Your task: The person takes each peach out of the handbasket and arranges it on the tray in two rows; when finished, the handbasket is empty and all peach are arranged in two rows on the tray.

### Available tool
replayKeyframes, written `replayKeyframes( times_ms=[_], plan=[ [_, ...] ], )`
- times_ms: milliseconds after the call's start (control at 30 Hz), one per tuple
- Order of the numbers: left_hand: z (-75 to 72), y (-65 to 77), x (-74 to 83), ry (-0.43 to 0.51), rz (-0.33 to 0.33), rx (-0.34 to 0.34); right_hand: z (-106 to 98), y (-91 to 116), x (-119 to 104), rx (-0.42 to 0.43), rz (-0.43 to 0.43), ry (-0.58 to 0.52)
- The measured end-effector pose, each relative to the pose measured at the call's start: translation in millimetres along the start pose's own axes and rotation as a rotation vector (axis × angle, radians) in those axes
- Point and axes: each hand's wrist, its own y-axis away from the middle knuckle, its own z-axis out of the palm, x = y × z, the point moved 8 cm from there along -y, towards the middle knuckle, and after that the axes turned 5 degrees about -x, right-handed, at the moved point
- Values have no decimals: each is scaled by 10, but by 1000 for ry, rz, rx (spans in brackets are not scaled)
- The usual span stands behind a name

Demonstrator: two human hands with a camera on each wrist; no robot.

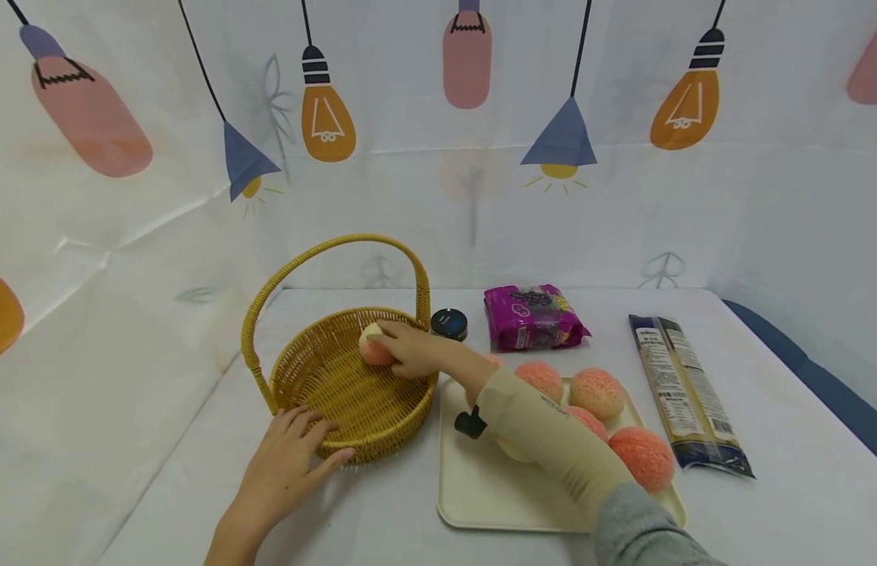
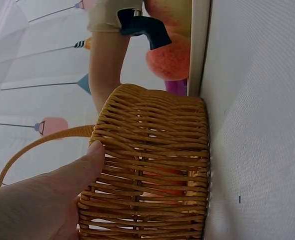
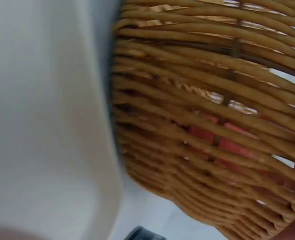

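Note:
A round wicker basket (image 1: 360, 452) with a tall handle stands at the left of the table. My left hand (image 1: 285, 460) holds its near left rim, fingers over the edge; the thumb (image 2: 90, 162) lies against the rim in the left wrist view. Inside the basket, my right hand (image 1: 407, 347) holds a pink and cream peach (image 1: 376, 354) near the far right wall. That view and the right wrist view show pink through the weave (image 3: 207, 100); the right fingers are hidden there. Several more peaches (image 1: 597, 393) lie on a cream tray (image 1: 509, 503), partly behind my right forearm.
Behind the basket is a dark-lidded jar (image 1: 449, 323). To its right sits a purple package (image 1: 533, 318) with a grape picture. A long flat packet (image 1: 689, 393) lies at the right of the white table. Printed cloth hangs behind.

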Motion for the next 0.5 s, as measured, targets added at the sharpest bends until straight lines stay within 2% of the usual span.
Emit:
replayKeyframes(
  times_ms=[133, 267, 400, 500],
  plan=[
    [20, -8, 12, -3, -5, -7, 36, 83, -5, -5, -1, 52],
    [9, -14, 9, -9, -11, -7, 1, 203, -97, 25, -106, 73],
    [-8, -14, 5, -12, -12, -5, -138, 311, -207, 120, -241, -10],
    [-2, -14, 6, -10, -8, -1, -218, 339, -217, 156, -261, -69]
  ],
)
